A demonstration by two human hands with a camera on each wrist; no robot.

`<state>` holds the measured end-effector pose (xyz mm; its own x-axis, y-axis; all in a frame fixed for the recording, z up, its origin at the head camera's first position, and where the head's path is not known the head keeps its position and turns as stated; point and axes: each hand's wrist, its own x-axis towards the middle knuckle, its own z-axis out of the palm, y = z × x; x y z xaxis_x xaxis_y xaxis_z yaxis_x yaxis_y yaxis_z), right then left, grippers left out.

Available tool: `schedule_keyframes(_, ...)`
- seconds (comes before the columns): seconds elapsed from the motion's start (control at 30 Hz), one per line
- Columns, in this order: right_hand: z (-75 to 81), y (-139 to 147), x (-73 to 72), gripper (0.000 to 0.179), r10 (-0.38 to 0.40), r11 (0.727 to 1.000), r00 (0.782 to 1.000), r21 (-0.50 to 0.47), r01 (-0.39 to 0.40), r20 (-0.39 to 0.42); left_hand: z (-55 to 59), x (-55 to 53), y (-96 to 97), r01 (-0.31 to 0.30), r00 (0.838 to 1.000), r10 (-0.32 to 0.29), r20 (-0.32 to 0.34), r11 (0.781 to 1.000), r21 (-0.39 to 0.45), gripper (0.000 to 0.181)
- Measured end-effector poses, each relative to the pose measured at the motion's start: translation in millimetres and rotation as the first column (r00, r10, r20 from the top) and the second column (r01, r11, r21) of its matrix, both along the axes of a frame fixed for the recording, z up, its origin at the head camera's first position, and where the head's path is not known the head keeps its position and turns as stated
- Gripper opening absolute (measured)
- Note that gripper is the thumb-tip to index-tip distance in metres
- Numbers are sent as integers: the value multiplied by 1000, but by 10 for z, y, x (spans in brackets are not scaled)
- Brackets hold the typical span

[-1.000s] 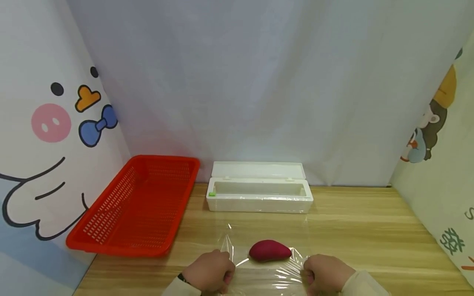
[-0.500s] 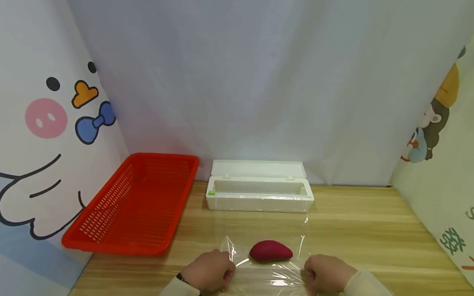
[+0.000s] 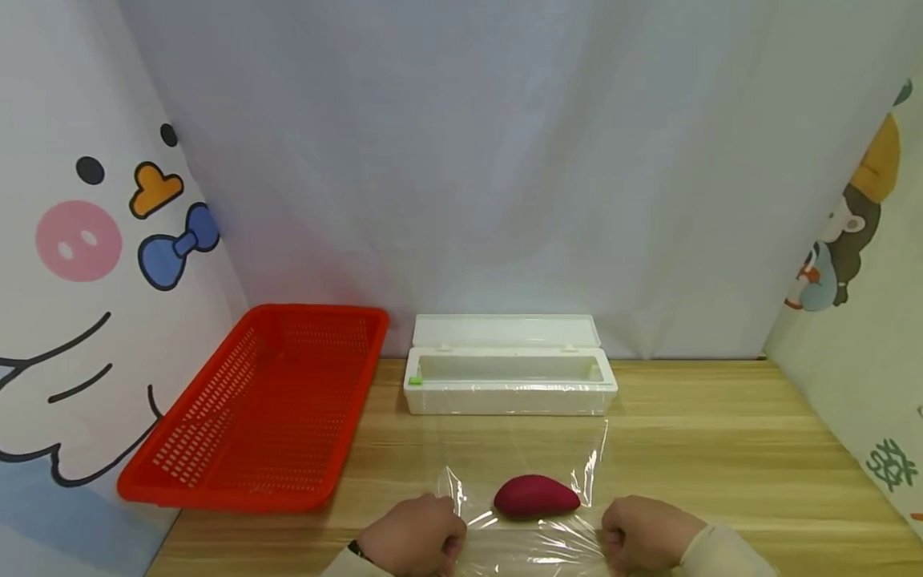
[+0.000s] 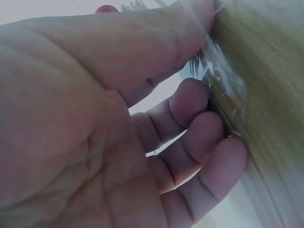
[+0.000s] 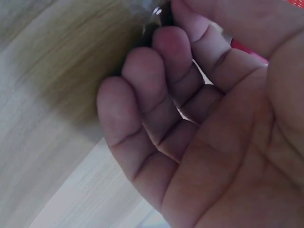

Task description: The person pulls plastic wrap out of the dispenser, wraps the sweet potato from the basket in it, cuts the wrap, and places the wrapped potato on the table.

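A sheet of clear cling film (image 3: 534, 549) stretches from the white dispenser box (image 3: 512, 401) toward the near edge of the head view. On the film lies a dark red, smooth oblong object (image 3: 537, 497), perhaps a sweet potato. My left hand (image 3: 417, 533) pinches the film's near left corner between thumb and forefinger; the left wrist view shows crumpled film (image 4: 223, 80) at the fingertips. Opposite it, my right hand (image 3: 649, 533) pinches the near right corner, where a bit of film (image 5: 154, 12) glints in the right wrist view. The other fingers of both hands are curled.
A red perforated plastic basket (image 3: 324, 481) stands on the left of the wooden table (image 3: 728, 449). The dispenser's lid (image 3: 505, 330) is raised at the back, near a grey-white curtain (image 3: 461, 160). A small green piece (image 3: 415, 381) sits on the box's left end.
Both hands keep their hold on the film with hardly any movement. The view has shifted slightly, and the film's creases and glints beside the red object have changed.
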<state>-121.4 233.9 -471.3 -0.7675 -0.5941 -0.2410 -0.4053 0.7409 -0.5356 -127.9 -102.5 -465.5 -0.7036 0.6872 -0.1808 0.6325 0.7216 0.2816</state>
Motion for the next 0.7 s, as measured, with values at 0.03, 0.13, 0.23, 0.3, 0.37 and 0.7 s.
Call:
schedule_keyframes(0.03,5,9,4,36,-5,1000,1000,5,5,2,3,6,12,-2,1000,2,-6,1000,-2,26)
schedule_keyframes(0.13,16,35,10,36,-31,999,999,10,31,17,2,22,44,-9,1000,9,-27,1000,-5,27)
schedule_keyframes(0.23,14,44,14,37,-44,999,998,-6,45,36,-18,35,53,-31,999,30,-30,999,-17,26)
schedule_keyframes(0.3,5,41,17,38,-37,999,998,-27,39,52,-40,47,49,-47,999,47,-18,999,-22,25)
schedule_keyframes(0.37,-6,38,26,38,-31,998,997,-46,34,65,-56,58,46,-64,998,64,3,998,-22,24)
schedule_keyframes(0.7,-66,63,46,29,36,993,999,-114,-37,-12,-48,-18,118,-147,976,148,160,989,-24,27)
